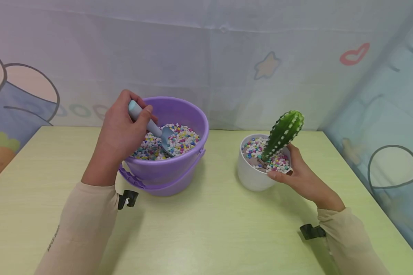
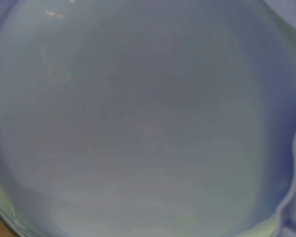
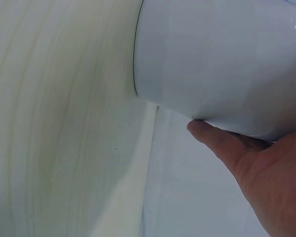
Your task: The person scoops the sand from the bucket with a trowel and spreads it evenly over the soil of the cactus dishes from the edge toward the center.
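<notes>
My left hand (image 1: 118, 124) grips the pale blue handle of a small toy shovel (image 1: 155, 128) above a purple bucket (image 1: 165, 172). The shovel's blade tip dips into the multicoloured pebbles (image 1: 186, 139) inside the bucket. In the left wrist view, the bucket's outer wall (image 2: 148, 118) fills nearly everything. To the right, a green cactus (image 1: 283, 131) leans in a white flower pot (image 1: 252, 177). Pebbles cover part of the brown surface around its base. My right hand (image 1: 304, 177) holds the pot at its right side, thumb near the front rim. The right wrist view shows some fingers (image 3: 222, 140) against the pot's wall.
Both containers stand on a pale yellow-green table (image 1: 199, 229), the bucket's purple handle (image 1: 168, 186) hanging down its front. Behind the table hangs a printed cloth backdrop (image 1: 206, 68), with another patterned panel (image 1: 399, 114) along the right side.
</notes>
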Action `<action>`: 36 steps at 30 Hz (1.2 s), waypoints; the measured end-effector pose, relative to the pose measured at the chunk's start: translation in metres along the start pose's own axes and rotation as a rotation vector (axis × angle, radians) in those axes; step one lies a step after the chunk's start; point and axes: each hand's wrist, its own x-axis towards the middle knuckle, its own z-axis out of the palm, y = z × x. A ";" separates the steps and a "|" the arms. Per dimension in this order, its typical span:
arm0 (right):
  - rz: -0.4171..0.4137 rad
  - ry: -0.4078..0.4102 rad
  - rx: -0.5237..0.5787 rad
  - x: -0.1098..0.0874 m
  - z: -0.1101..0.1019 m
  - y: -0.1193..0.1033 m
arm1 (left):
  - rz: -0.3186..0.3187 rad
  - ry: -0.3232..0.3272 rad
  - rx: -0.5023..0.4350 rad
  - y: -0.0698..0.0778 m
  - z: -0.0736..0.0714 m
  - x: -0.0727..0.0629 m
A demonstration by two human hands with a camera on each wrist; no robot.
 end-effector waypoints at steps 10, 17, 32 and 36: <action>-0.001 -0.003 0.003 0.000 0.000 -0.001 | -0.009 -0.002 0.010 0.000 0.000 -0.001; 0.011 -0.002 0.000 0.000 0.000 -0.001 | -0.004 -0.003 0.011 -0.001 0.000 0.000; 0.001 0.002 -0.006 0.000 -0.003 -0.002 | -0.093 0.033 0.100 0.006 0.000 0.006; -0.009 -0.004 0.010 -0.001 -0.001 0.000 | -0.141 0.011 0.088 0.004 -0.003 0.007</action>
